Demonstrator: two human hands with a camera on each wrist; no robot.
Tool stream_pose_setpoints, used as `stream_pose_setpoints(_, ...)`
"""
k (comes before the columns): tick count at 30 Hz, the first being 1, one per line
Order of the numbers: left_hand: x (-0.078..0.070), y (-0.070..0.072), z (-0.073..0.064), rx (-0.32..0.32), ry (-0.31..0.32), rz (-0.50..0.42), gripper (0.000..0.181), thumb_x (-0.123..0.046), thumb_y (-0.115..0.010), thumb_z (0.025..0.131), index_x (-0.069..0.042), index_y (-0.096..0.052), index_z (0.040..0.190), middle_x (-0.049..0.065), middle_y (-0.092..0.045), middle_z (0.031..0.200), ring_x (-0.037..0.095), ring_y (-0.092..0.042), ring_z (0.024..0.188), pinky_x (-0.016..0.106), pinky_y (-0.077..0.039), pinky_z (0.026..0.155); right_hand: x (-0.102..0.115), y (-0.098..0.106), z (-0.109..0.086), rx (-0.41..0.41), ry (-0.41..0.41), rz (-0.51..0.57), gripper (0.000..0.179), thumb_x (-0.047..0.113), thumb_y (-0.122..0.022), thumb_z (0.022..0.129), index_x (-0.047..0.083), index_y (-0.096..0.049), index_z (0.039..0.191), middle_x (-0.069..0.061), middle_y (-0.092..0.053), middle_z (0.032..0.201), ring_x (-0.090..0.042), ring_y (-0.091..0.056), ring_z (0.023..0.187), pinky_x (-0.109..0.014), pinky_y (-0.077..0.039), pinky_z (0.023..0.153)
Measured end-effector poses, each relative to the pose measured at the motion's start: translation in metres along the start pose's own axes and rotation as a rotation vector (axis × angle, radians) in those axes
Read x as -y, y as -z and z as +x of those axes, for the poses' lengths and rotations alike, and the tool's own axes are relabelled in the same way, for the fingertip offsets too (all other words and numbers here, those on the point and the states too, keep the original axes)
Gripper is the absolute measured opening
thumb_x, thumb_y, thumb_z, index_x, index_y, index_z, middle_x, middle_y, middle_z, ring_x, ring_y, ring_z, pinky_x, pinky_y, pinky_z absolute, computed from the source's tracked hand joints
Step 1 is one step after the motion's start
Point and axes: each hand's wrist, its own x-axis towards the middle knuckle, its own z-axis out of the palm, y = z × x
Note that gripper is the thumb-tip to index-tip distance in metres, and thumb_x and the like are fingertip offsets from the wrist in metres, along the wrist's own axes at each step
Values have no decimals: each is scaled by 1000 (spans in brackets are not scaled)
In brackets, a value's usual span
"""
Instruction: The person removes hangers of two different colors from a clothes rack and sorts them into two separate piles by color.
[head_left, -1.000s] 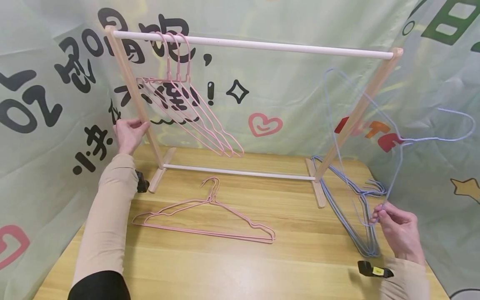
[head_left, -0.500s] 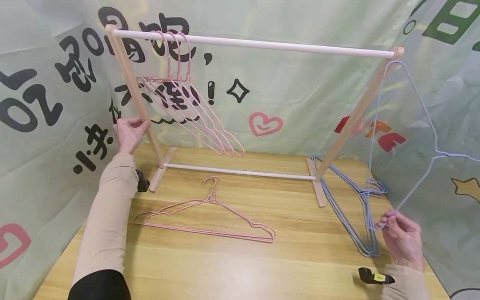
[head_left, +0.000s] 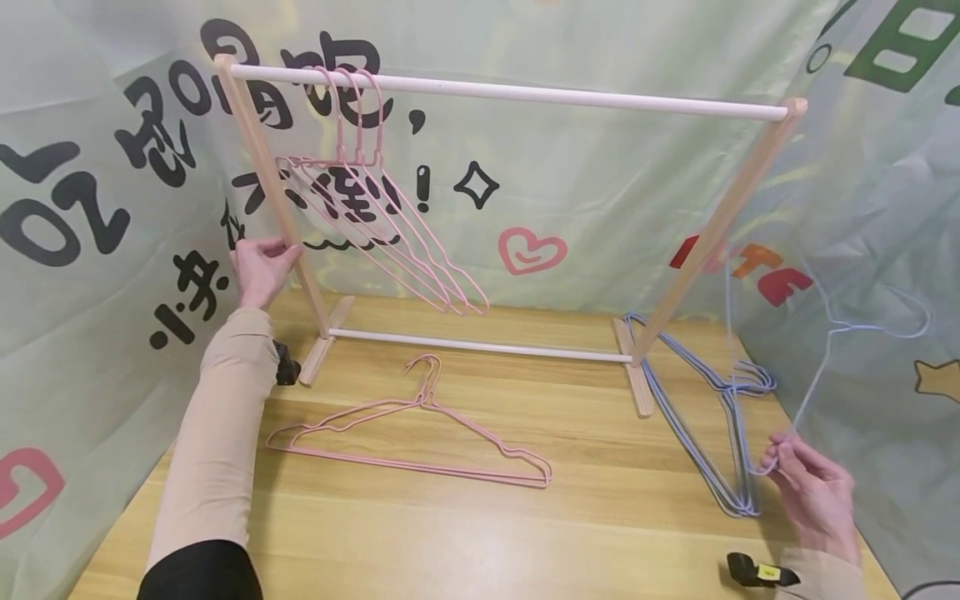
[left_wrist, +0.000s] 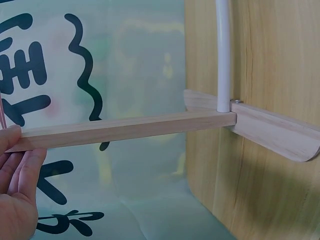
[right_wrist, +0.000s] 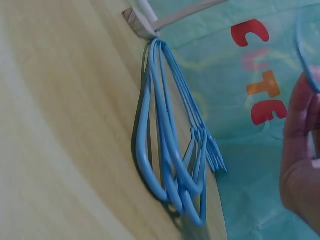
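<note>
My left hand pinches the left wooden post of a small garment rack; the left wrist view shows thumb and fingers on that post. On the right, my right hand pinches one end of a blue wire hanger, raised above the table with its hook pointing right. Just left of that hand lies a stack of blue hangers on the table, also plain in the right wrist view. Several pink hangers hang near the left end of the white top rail.
A couple of pink hangers lie flat on the wooden table in front of the rack. A white lower bar joins the rack's feet. Printed fabric encloses the table at the back and sides.
The right hand first moved the blue hanger rightward and turned it, then lowered it slightly, its hook coming back into view. The left hand has stayed on the post.
</note>
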Motion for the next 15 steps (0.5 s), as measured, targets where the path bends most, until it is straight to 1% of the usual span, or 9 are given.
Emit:
stream_pose_setpoints(4, 1, 0, 0, -1, 1, 13, 39, -28, -74, 91, -7, -71, 124, 17, -71, 120, -8, -55, 79, 23, -48, 89, 4, 4, -3, -90, -102, -109, 38, -20, -35, 98, -14, -72, 106, -17, -75, 97, -24, -74, 81, -29, -61, 76)
stream_pose_setpoints(8, 1, 0, -1, 0, -5, 19, 39, -28, -74, 91, -8, -71, 124, 17, -71, 121, -6, -57, 83, 26, -48, 92, 7, 8, -5, -168, -240, -221, 37, -15, -42, 99, -4, -77, 102, -12, -77, 87, -18, -74, 77, -26, -60, 71)
stream_pose_setpoints(12, 1, 0, -1, -3, -3, 16, 39, -28, -74, 91, -8, -71, 124, 18, -70, 122, -6, -57, 83, 31, -49, 98, 11, 9, -8, -207, -350, -332, 35, -11, -47, 100, 4, -79, 99, -8, -78, 84, -13, -73, 74, -24, -60, 70)
stream_pose_setpoints(15, 2, 0, 0, -4, 0, 17, 39, -28, -73, 91, -8, -71, 125, 18, -71, 122, -4, -58, 85, 33, -48, 100, 13, 10, -11, -219, -398, -379, 36, -9, -49, 100, 9, -81, 96, -6, -79, 85, -11, -73, 74, -22, -59, 69)
